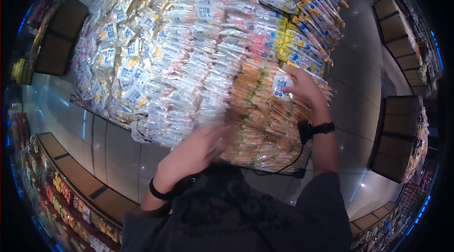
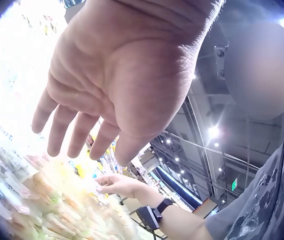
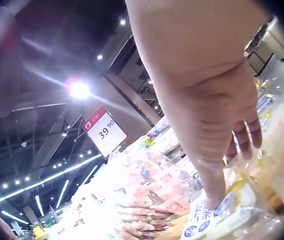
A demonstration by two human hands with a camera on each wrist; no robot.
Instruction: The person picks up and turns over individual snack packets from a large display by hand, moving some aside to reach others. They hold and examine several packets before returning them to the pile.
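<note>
Between the thumb and fingers of my right hand (image 1: 306, 87) is a small clear snack packet (image 1: 281, 86) with a white label and blue print. It is held at the right side of a big heap of packets, over the orange-tinted packets (image 1: 265, 115). The right wrist view shows the thumb against the label, with the other fingers beyond it partly hidden. My left hand (image 1: 196, 144), blurred in the head view, hovers by the heap's near edge. In the left wrist view its fingers (image 2: 79, 135) are extended and spread, with nothing in the palm.
Silvery packets (image 1: 203, 53) fill the heap's middle, and loose blue-labelled packets (image 1: 108, 32) cover its left. Yellow and blue packets (image 1: 309, 39) line the far right. A price sign (image 3: 106, 132) stands above the heap. Tiled floor (image 1: 350, 91) and shelving (image 1: 395, 134) surround the display.
</note>
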